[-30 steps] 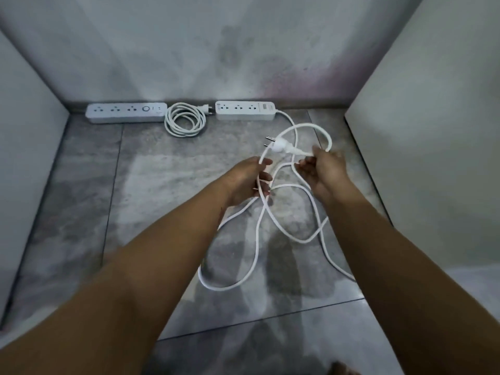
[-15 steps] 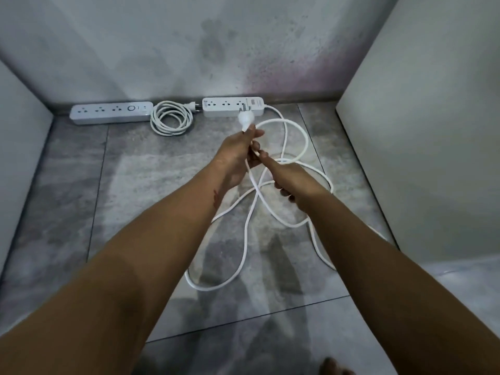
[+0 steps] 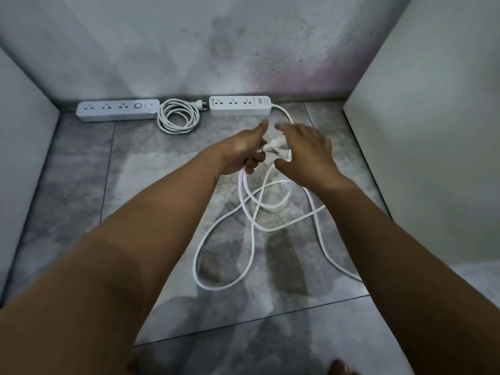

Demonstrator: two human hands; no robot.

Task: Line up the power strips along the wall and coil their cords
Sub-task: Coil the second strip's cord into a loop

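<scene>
As two bare forearms reach forward over a grey tiled floor [image 3: 140, 158], a loose white cord [image 3: 253, 239] sprawls in crossed loops on the tiles beneath them. Just beyond, the left hand [image 3: 242, 151] has its grip closed around this cord right behind the white plug [image 3: 276, 144], fingers curled under and thumb pointing up. The right hand [image 3: 307, 155] hovers palm down over the plug's far end, its grip open with fingers stretched straight; whether it touches the plug cannot be told. Farther back, the cord runs up to a white power strip [image 3: 239, 105] lying flat against the stained wall [image 3: 243, 50]. To its left, a coiled cord [image 3: 177, 119] lies just beside it, and a second, longer power strip [image 3: 117, 110] sits along the same wall.
</scene>
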